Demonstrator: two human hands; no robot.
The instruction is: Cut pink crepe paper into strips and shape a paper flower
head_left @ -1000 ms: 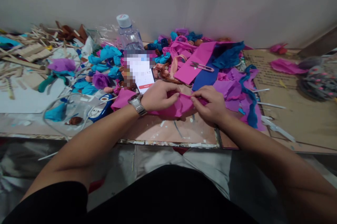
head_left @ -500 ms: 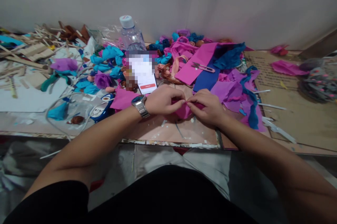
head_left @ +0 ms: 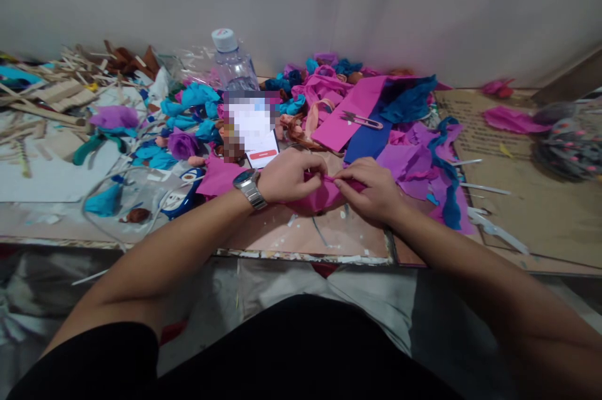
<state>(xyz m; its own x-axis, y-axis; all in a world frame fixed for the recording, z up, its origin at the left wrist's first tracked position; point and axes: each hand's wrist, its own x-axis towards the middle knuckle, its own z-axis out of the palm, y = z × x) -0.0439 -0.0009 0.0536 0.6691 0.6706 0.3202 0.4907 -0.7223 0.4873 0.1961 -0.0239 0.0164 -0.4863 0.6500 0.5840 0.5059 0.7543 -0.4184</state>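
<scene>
A piece of pink crepe paper [head_left: 322, 198] hangs between my hands, just above the near part of the table. My left hand [head_left: 292, 175], with a metal watch on its wrist, pinches the paper's upper edge between thumb and fingers. Close beside it, my right hand [head_left: 369, 187] is closed on the same edge, thumb against forefinger. Part of the paper is hidden behind the fingers. Beyond the hands lie a phone [head_left: 263, 157] with a lit screen and pink-handled thread snips [head_left: 362, 120] resting on pink and blue paper sheets.
A clear bottle [head_left: 235, 68] with a white cap stands at the back. Crumpled paper flowers [head_left: 183, 143] and wooden sticks [head_left: 61, 89] cover the left side. Purple paper [head_left: 409, 168], a white-handled tool [head_left: 501, 231] and cardboard [head_left: 489, 149] lie to the right.
More of the pink paper shows below and between my fingers, and its upper edge now looks gathered. My hands have barely shifted, with slightly more gap between the fingertips.
</scene>
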